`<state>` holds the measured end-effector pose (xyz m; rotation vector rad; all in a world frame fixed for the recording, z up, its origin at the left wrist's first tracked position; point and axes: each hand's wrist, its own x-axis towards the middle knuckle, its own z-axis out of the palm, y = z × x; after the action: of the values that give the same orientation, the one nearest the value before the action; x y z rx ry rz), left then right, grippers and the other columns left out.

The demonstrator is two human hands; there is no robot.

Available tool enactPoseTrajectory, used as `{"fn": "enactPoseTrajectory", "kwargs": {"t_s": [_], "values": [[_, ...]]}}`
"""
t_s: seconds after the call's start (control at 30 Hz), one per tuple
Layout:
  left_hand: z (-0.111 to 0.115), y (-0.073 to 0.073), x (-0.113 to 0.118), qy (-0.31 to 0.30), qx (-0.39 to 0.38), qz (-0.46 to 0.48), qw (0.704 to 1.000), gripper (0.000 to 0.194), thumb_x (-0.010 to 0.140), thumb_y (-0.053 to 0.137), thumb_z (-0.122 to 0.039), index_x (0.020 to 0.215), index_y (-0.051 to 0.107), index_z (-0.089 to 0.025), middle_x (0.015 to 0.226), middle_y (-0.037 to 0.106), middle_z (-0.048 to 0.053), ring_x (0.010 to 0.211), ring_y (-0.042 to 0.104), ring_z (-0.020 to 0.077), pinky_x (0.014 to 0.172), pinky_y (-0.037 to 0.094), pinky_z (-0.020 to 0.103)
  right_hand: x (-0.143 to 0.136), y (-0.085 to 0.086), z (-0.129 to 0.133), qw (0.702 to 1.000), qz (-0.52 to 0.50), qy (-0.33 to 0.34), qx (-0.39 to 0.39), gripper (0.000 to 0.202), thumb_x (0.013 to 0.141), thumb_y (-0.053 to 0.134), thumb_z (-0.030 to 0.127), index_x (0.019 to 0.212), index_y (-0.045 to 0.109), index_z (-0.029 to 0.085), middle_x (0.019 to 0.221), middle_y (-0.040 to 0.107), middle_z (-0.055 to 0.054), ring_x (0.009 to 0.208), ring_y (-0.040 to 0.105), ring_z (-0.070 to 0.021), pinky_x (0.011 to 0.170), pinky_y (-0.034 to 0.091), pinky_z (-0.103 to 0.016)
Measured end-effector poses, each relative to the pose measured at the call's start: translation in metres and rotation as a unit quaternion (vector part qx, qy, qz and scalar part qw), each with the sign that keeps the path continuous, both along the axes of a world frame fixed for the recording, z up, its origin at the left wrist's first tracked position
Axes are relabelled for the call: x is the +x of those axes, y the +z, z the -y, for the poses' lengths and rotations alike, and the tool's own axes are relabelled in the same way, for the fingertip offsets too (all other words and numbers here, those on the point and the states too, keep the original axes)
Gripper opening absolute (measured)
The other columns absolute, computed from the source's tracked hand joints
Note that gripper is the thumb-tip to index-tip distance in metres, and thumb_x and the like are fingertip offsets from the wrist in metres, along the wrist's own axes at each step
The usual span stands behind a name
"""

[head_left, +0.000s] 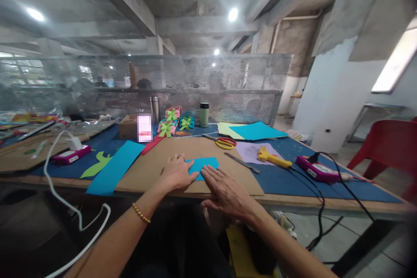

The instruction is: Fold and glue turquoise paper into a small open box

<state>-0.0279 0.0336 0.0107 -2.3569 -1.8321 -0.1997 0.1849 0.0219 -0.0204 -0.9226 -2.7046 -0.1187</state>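
Note:
A small piece of bright blue paper (208,164) lies flat on a brown cardboard sheet (192,145) at the table's front. My left hand (177,171) rests over its left side, thumb pointing inward onto the paper and fingers apart. Stretched fingers of my right hand (226,189) press flat on its lower right part; the thumb hangs at the table edge. Right of the paper, on the cardboard, is a dark metal blade (241,163). Scissors with red and yellow handles (225,142) lie beyond it.
A long blue paper strip (119,168) overhangs the front edge at left. At right are a yellow glue gun (273,157) on lilac paper and a purple power strip (317,169) with cables. Bow-topped pieces (167,128), a green tumbler (203,115) and blue sheets (259,130) stand farther back.

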Motion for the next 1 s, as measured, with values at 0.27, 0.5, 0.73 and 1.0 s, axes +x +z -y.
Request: {"fn": "enactPoseTrajectory", "kwargs": {"t_s": [0.27, 0.5, 0.73, 1.0], "values": [[0.004, -0.014, -0.005, 0.021, 0.01, 0.046, 0.999, 0.062, 0.092, 0.035, -0.061, 0.137, 0.056, -0.025, 0.14, 0.052, 0.017, 0.128, 0.045, 0.0383, 0.101, 0.037, 0.054, 0.001, 0.003, 0.0, 1.0, -0.002, 0.004, -0.004, 0.086, 0.085, 0.061, 0.057, 0.15, 0.036, 0.008, 0.152, 0.039, -0.023, 0.144, 0.03, -0.0347, 0.116, 0.028, -0.057], [0.012, -0.011, -0.036, 0.064, -0.017, 0.028, 0.997, 0.068, 0.088, 0.04, -0.066, 0.14, 0.052, -0.025, 0.142, 0.052, 0.016, 0.128, 0.047, 0.039, 0.101, 0.036, 0.053, 0.0, 0.002, 0.0, 1.0, -0.015, 0.005, 0.005, 0.083, 0.084, 0.064, 0.056, 0.149, 0.038, 0.011, 0.151, 0.04, -0.022, 0.144, 0.032, -0.0349, 0.115, 0.029, -0.058], [0.033, -0.015, -0.076, 0.087, -0.002, 0.03, 0.996, 0.067, 0.089, 0.041, -0.063, 0.139, 0.052, -0.02, 0.14, 0.052, 0.018, 0.127, 0.048, 0.0379, 0.103, 0.035, 0.052, 0.0, 0.003, 0.0, 1.0, -0.019, 0.002, 0.004, 0.082, 0.082, 0.068, 0.05, 0.149, 0.039, 0.012, 0.152, 0.04, -0.021, 0.144, 0.032, -0.0352, 0.115, 0.029, -0.057], [0.064, -0.023, -0.069, 0.161, 0.151, 0.004, 0.975, 0.05, 0.094, 0.043, -0.035, 0.14, 0.051, -0.017, 0.139, 0.055, 0.018, 0.136, 0.041, 0.0338, 0.109, 0.033, 0.05, 0.003, -0.004, -0.004, 0.999, -0.03, 0.003, 0.012, 0.084, 0.082, 0.067, 0.052, 0.15, 0.037, 0.014, 0.153, 0.038, -0.021, 0.144, 0.031, -0.0332, 0.117, 0.027, -0.056]]}}
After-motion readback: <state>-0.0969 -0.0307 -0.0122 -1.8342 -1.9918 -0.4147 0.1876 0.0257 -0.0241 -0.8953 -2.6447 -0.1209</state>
